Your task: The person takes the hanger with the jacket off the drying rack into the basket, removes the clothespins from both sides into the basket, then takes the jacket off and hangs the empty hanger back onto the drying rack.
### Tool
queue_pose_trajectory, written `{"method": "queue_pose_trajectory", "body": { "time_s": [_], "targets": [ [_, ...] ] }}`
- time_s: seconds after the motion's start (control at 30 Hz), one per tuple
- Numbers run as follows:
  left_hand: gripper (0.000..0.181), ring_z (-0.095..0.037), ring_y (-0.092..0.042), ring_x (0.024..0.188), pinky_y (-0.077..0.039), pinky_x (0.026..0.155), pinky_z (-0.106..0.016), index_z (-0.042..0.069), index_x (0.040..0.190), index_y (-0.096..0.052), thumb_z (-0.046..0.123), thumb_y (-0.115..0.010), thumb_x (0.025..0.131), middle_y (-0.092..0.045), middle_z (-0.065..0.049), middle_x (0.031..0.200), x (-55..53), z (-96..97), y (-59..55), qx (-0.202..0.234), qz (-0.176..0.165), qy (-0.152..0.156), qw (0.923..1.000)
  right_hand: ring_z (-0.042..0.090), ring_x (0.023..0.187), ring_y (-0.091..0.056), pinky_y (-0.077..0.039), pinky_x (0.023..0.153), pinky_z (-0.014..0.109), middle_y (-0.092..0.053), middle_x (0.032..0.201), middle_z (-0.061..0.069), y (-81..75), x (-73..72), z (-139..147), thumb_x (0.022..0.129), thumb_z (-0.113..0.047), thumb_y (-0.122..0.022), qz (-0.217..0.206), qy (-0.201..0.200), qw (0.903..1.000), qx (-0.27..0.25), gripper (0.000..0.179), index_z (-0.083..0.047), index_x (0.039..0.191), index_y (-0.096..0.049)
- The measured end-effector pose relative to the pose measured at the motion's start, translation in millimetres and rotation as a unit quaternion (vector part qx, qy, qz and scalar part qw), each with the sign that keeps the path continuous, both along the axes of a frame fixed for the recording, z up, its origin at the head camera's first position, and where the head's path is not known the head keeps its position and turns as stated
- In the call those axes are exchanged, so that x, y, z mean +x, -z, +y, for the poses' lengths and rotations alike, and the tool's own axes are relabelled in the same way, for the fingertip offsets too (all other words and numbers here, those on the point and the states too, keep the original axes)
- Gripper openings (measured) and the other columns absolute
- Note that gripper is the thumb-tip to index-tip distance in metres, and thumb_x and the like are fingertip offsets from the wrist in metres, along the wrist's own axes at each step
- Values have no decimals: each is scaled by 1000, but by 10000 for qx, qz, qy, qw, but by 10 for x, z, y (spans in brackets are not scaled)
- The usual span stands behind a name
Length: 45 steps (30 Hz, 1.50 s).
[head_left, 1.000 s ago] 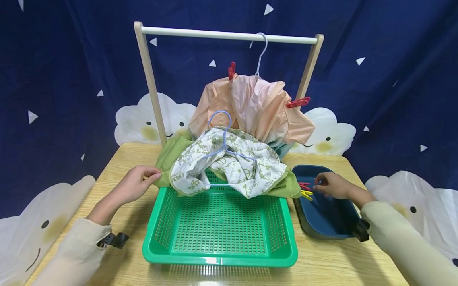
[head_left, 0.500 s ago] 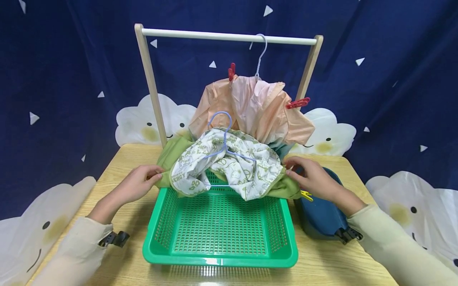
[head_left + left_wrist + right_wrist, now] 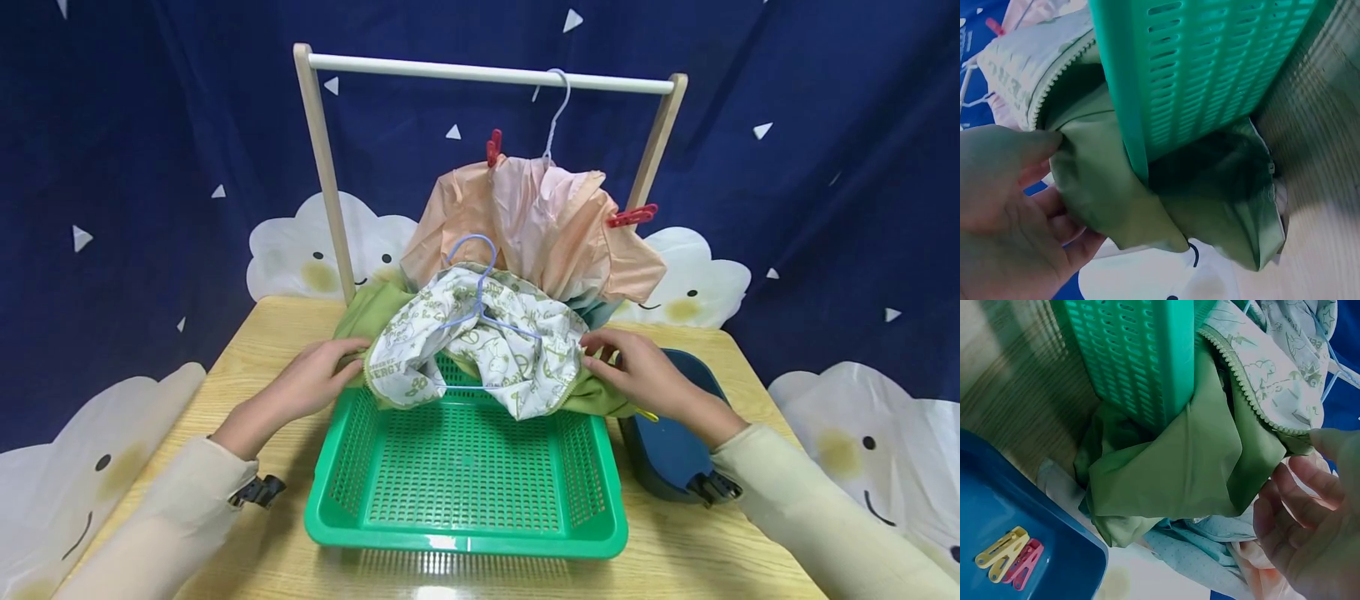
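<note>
Jacket of green fabric with white printed lining (image 3: pixel 495 350), over twelve o'clock rim of green plastic basket (image 3: pixel 465 542), long axis nine-to-three; pinched at nine by left hand (image 3: pixel 313 382), at three by right hand (image 3: pixel 641 368), neither nearer; slim blue hanger (image 3: pixel 480 310) between.

1. In front of you is a pale table (image 3: pixel 262 333), its wood grain showing on both sides of the green basket (image 3: pixel 465 543).
2. You have that basket standing directly on the table.
3. Just to the basket's right, your dark blue bin (image 3: pixel 669 450) stands on the wood too.
4. At the basket's far end, the green jacket (image 3: pixel 371 312) droops close to the wood; you cannot tell whether it touches.
</note>
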<state>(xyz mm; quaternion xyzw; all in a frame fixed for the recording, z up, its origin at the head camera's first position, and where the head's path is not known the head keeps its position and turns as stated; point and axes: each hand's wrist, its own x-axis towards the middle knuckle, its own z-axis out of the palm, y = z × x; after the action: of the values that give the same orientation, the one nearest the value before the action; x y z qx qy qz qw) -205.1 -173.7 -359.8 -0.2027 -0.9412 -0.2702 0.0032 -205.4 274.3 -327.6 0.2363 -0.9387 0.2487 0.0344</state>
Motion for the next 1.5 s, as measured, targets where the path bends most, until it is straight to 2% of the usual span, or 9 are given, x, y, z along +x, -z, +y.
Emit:
{"method": "queue_pose_trajectory", "body": {
  "time_s": [0.17, 0.23, 0.37, 0.5, 0.7, 0.83, 1.03, 1.27, 1.5],
  "targets": [
    [29, -28, -67, 95, -53, 83, -47, 1, 130, -63, 4, -52, 103, -71, -17, 117, -46, 58, 20, 35, 116, 111, 9999, 16, 85, -63, -50, 68, 26, -72, 104, 7, -28, 9, -28, 101, -18, -63, -31, 111, 9999, 13, 26, -3, 121, -68],
    [26, -21, -60, 80, -50, 75, -41, 0, 125, -65, 2, -51, 103, -71, -14, 102, -66, 78, 34, 111, 182, 74, 9997, 17, 87, -63, -51, 69, 27, -72, 106, 8, -54, 24, -47, 101, -18, -63, -49, 199, 9998, 3, 27, -4, 124, -67],
    [23, -17, -51, 69, -46, 69, -37, 1, 118, -66, 1, -49, 103, -63, -9, 83, -97, 110, 62, 298, 329, -126, 9989, 23, 92, -65, -52, 72, 34, -70, 111, 11, -115, 60, -125, 100, -22, -63, 78, 488, 9988, -48, 35, -5, 131, -62],
    [23, -18, -48, 66, -44, 68, -36, 1, 116, -67, 0, -49, 102, -64, -11, 83, -97, 125, 70, 570, 528, -287, 9966, 27, 100, -66, -53, 76, 45, -68, 119, 12, -147, 98, -282, 98, -37, -65, 411, 898, 9951, 102, 48, -10, 136, -60],
    [25, -18, -47, 65, -42, 66, -35, 0, 119, -67, -1, -49, 102, -71, -18, 99, -55, 123, 57, 875, 694, -469, 9926, 33, 112, -66, -55, 77, 51, -66, 131, 13, -136, 96, -528, 88, -61, -69, 980, 1277, 9833, 848, 69, -11, 135, -62],
    [25, -20, -50, 68, -43, 67, -36, 1, 118, -68, -2, -49, 102, -71, -19, 103, -49, 116, 35, 999, 860, -562, 9897, 32, 103, -68, -55, 71, 50, -70, 122, 14, -167, 57, -574, 87, -52, -73, 1202, 1366, 9789, 931, 61, -9, 129, -66],
    [25, -23, -53, 72, -43, 70, -38, 0, 119, -68, -2, -49, 102, -72, -20, 110, -71, 92, -6, 1095, 1101, -595, 9861, 34, 99, -69, -52, 72, 54, -73, 114, 15, -274, 34, -469, 89, -28, -72, 1115, 1385, 9823, 595, 38, -8, 122, -69],
    [24, -19, -47, 65, -40, 62, -31, 1, 117, -68, -1, -49, 103, -71, -18, 101, -90, 59, -24, 1220, 1188, -622, 9834, 32, 91, -68, -50, 71, 51, -73, 108, 12, -350, 42, -354, 91, -21, -67, 1137, 1346, 9838, 333, 25, -10, 113, -72],
    [24, -16, -46, 64, -38, 59, -29, 2, 117, -69, 0, -50, 103, -72, -18, 102, -84, 9, -23, 1333, 1313, -731, 9796, 19, 60, -46, -36, 59, 35, -57, 70, 7, -377, 45, -200, 93, -13, -63, 1092, 1261, 9859, -163, 25, -6, 116, -71]
  ]
}}
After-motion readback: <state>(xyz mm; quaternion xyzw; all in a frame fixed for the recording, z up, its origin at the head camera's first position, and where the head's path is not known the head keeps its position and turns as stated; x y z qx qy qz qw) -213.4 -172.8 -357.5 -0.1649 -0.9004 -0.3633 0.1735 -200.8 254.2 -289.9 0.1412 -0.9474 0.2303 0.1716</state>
